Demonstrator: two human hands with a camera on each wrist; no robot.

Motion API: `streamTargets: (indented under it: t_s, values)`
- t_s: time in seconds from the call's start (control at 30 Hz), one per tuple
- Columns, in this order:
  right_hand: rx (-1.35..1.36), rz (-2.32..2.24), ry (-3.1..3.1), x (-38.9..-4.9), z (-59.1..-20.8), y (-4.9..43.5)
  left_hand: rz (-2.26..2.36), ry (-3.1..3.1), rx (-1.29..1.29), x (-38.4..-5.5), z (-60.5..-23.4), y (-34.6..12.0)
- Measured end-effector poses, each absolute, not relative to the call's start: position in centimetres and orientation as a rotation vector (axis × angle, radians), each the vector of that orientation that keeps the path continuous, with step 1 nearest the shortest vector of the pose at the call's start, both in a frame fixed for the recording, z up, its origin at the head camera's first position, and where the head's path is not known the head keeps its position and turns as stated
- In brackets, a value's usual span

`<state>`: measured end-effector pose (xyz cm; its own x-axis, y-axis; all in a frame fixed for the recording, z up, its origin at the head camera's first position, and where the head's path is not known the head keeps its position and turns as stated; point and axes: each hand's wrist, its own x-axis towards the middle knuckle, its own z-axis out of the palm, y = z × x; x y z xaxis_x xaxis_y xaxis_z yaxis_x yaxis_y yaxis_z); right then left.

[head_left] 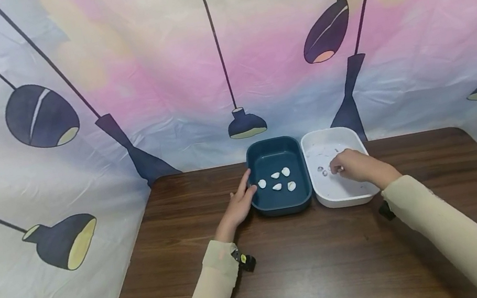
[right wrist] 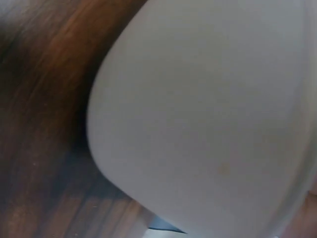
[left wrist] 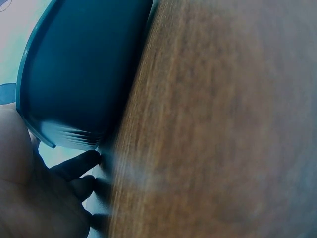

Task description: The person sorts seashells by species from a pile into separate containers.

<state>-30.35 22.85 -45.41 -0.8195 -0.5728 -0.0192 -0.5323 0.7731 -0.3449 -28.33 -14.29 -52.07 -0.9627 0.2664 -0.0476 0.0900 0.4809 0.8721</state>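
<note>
Several small white shells (head_left: pixel 277 187) lie spread over the floor of a dark teal tray (head_left: pixel 284 210). My left hand (head_left: pixel 240 206) rests at this tray's left side, fingers extended along the wall and rim. The left wrist view shows the fingers (left wrist: pixel 79 166) beside the tray's outer wall (left wrist: pixel 84 74). Next to it, a white tray (head_left: pixel 345 200) holds a few small greyish pieces (head_left: pixel 322 170). My right hand (head_left: pixel 358 166) reaches down into the white tray, its fingers bent beside those pieces. Whether the fingertips pinch one is hidden. The right wrist view mostly shows the white tray's outer wall (right wrist: pixel 198 114).
Both trays stand side by side near the back edge of a brown wooden table (head_left: pixel 299 276). Behind it hangs a cloth backdrop (head_left: pixel 159 78) printed with dark lamps. Dark wrist devices show on the left wrist (head_left: pixel 245 261) and under the right sleeve (head_left: pixel 386 210).
</note>
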Motion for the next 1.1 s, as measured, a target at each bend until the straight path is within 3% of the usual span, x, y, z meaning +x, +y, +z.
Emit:
streamTargets:
  t_s: [1.1]
  values:
    - [-0.756, -0.487, 2.963, -30.5, -47.2, 23.5, 1.478, 2.554, 0.325, -28.3, -52.3, -14.3]
